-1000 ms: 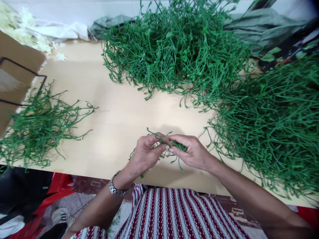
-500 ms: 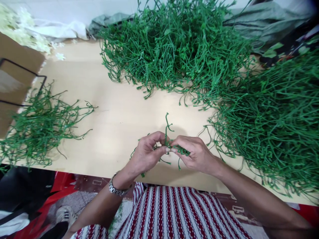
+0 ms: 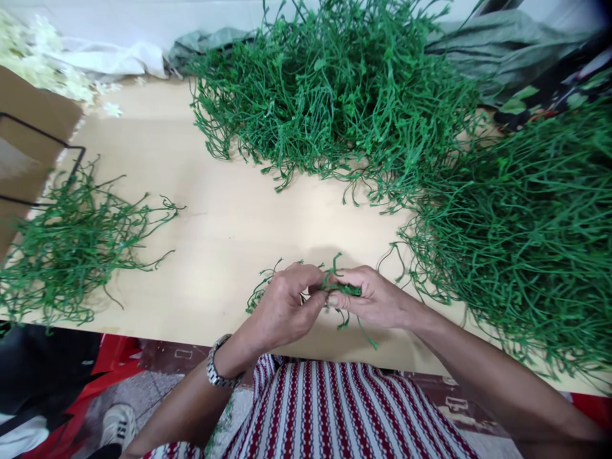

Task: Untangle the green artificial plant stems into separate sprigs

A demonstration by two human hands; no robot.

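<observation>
Both hands meet over the near edge of a pale wooden table (image 3: pixel 224 217). My left hand (image 3: pixel 284 306), with a metal watch on the wrist, pinches a small bunch of green plastic stems (image 3: pixel 340 288). My right hand (image 3: pixel 375 298) is closed on the same bunch from the right. Thin stems stick out to the left of my left hand and hang below both hands.
A large heap of green stems (image 3: pixel 335 95) covers the far middle, another heap (image 3: pixel 521 236) fills the right side, and a smaller pile (image 3: pixel 71 242) lies at the left. A cardboard box with a black wire frame (image 3: pixel 33 134) and white flowers (image 3: pixel 43 64) sit far left.
The upright stem that stuck up between my hands half a second ago has come down. Both hands have shifted slightly toward me and still grip the bunch.
</observation>
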